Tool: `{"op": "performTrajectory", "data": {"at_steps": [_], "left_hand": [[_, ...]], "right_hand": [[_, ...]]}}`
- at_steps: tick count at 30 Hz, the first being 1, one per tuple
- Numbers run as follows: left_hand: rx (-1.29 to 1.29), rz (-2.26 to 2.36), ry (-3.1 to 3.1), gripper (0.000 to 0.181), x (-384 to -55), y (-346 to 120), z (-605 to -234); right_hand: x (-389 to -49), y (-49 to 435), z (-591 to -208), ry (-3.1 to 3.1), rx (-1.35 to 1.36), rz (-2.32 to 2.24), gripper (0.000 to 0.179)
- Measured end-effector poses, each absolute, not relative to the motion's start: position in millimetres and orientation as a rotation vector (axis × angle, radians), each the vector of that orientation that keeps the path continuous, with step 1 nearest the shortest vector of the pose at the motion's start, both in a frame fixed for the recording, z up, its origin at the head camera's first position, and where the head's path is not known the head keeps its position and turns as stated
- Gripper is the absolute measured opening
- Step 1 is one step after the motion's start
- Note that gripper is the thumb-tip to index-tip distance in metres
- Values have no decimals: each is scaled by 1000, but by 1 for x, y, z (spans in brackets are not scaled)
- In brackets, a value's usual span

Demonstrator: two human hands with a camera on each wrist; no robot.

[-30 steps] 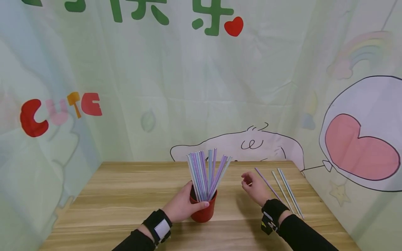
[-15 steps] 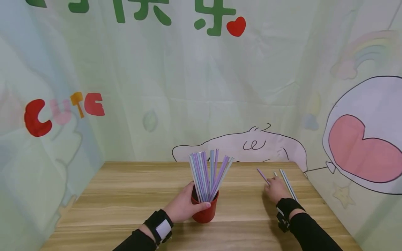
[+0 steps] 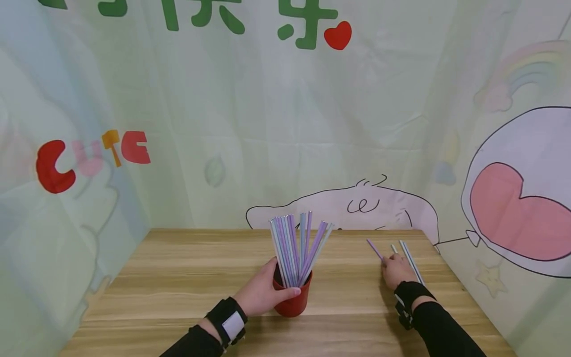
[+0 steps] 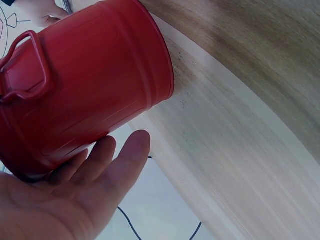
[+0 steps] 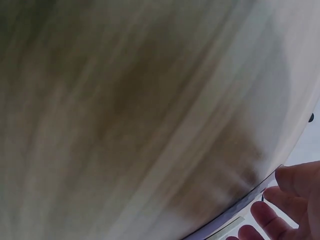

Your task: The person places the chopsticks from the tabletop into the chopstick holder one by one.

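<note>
My left hand (image 3: 258,295) grips a small red bucket (image 3: 292,303), its thumb along the near rim and its fingers curved round the far side. A wire side handle (image 4: 42,65) shows on the bucket in the left wrist view. Several purple and pale blue drinking straws (image 3: 290,248) stand in the bucket, fanning out at the top. On the right side of the table, my right hand (image 3: 398,272) pinches a purple straw (image 3: 373,248) between thumb and fingertips. The right wrist view shows that purple straw (image 5: 220,217) running to the fingertips, low against the table.
A pale straw (image 3: 393,249) lies close beyond the right hand, partly covered by it. Farther right lie bluish straws (image 3: 411,260) side by side. The wooden table (image 3: 200,258) ends at a printed cloth backdrop (image 3: 214,99) at the back and sides.
My right hand has moved right and down from beside the straws onto the purple one and now pinches it. The left hand keeps its hold on the bucket.
</note>
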State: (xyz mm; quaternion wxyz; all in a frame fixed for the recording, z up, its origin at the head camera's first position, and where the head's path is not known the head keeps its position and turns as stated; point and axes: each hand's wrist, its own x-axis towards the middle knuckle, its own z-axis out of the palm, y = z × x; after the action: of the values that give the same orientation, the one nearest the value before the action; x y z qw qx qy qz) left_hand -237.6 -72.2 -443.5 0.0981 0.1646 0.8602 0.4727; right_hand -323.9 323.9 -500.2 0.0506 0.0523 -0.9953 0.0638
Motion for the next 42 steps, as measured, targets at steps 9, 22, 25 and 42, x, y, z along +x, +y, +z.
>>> {"op": "performTrajectory", "data": {"at_steps": [9,22,25,42], "left_hand": [[475,1395,2545,93,-240,-72,-445],[498,1412,2536,92,-238,-72,-444],[499,1413,2537,93,-238,-72,-445],[508,1411,2546,93,-237,-72,-445]], "right_hand": [[-323,323,-495,-3038,150,251,21],[-317,306,-493,-3022,118,517,11],[-317,302,-493,-2989,167,495,11],[-320,290,-465,-3024,102,787,39]]}}
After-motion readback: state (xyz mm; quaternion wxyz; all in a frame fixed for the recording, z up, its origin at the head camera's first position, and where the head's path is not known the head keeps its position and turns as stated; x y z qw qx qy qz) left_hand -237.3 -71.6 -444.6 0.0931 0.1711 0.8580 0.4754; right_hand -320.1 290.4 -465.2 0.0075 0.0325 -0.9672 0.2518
